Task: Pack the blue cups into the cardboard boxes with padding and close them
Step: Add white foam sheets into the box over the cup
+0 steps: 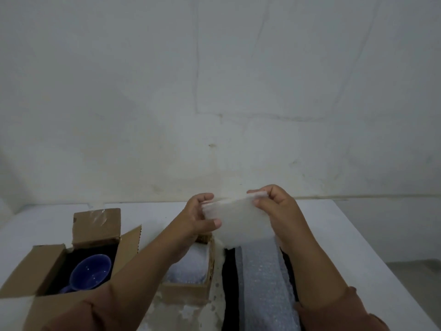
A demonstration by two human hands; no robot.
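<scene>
Both your hands, left hand (pixel 200 212) and right hand (pixel 274 203), pinch the padding sheet (pixel 238 217); padding step underway, next lower it into the box (pixel 188 286) beside the blue cup (pixel 91 271).

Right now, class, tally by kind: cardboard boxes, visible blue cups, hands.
Cardboard boxes: 2, left box and middle box
Blue cups showing: 1, a blue cup inside the left box
Hands: 2, left hand and right hand, pinching the padding sheet
Total: 5
</scene>
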